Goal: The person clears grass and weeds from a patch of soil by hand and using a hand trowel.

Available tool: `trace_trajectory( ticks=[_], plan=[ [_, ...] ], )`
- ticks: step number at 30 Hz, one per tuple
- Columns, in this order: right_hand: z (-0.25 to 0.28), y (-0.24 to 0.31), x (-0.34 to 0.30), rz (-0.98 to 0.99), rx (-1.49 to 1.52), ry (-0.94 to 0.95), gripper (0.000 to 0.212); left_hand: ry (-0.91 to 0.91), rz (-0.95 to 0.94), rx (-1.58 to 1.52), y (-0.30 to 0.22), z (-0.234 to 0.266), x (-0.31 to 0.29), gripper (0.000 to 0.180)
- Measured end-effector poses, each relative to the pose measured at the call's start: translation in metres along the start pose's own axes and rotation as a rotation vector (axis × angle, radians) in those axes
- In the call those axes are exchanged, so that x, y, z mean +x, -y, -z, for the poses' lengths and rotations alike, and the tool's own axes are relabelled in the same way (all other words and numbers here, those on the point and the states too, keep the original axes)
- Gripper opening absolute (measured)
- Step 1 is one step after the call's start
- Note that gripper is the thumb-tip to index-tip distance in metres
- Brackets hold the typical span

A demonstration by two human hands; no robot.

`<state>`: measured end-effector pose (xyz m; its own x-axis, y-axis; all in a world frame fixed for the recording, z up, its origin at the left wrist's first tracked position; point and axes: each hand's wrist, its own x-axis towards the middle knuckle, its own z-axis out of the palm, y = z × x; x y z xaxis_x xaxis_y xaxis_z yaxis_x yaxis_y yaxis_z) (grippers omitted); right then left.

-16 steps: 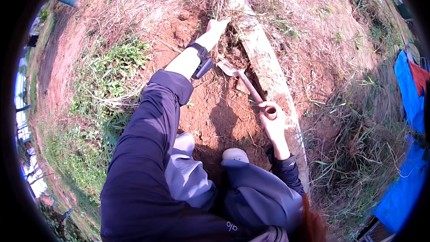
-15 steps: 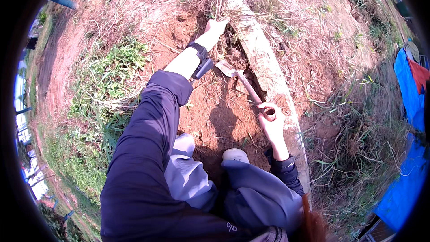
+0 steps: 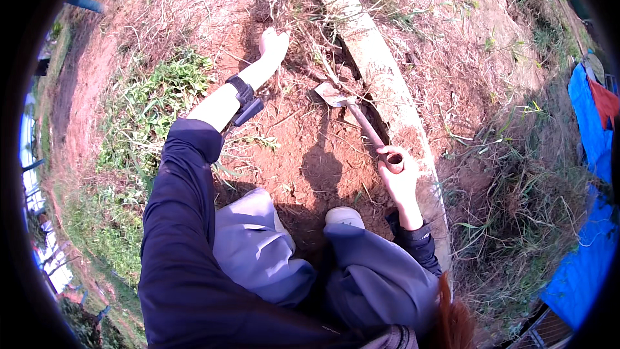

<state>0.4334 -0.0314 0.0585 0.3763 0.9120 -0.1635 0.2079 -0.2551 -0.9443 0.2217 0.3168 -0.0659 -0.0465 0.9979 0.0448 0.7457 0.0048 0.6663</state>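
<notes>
My left hand [image 3: 274, 45] is closed round a clump of dry weeds [image 3: 279, 1], whose stalks spread out beyond the fist over the soil. My right hand [image 3: 400, 178] grips the hollow, tube-like handle of a small hand shovel [image 3: 365, 123], its open end showing above the fingers. The shovel's flat, soil-smeared metal blade [image 3: 334, 95] points away to the left, close to the bare reddish earth [image 3: 290, 148]. Thin stalks cross near the blade; whether they touch it I cannot tell.
A long pale concrete edging [image 3: 381, 68] runs just right of the shovel, with a dark gap along its left side. Green weeds [image 3: 161, 90] grow at left. Cut grass [image 3: 516, 187] and a blue tarp [image 3: 584, 245] lie at right. My shoe [image 3: 344, 216] stands below the shovel.
My left hand has moved left, away from the concrete edging, pulling the weeds with it. The right hand and shovel have shifted only slightly.
</notes>
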Motion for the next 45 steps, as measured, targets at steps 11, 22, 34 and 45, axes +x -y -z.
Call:
trace_trajectory(
  ticks=[11, 22, 34, 45],
  plan=[
    [0.045, 0.042, -0.019, -0.28, 0.237, 0.069, 0.025, 0.017, -0.053, -0.486, -0.011, 0.021, -0.05, 0.017],
    [0.055, 0.048, 0.042, -0.512, 0.425, 0.072, 0.017, 0.418, 0.103, -0.736, -0.063, 0.017, -0.008, 0.021],
    [0.086, 0.051, 0.01, -0.535, 0.582, 0.106, 0.018, 0.368, -0.293, 0.036, -0.034, 0.009, 0.04, 0.045],
    [0.038, 0.048, 0.059, -0.523, 0.373, 0.112, 0.015, 0.254, -0.542, 0.247, -0.11, 0.028, 0.004, 0.04]
  ],
)
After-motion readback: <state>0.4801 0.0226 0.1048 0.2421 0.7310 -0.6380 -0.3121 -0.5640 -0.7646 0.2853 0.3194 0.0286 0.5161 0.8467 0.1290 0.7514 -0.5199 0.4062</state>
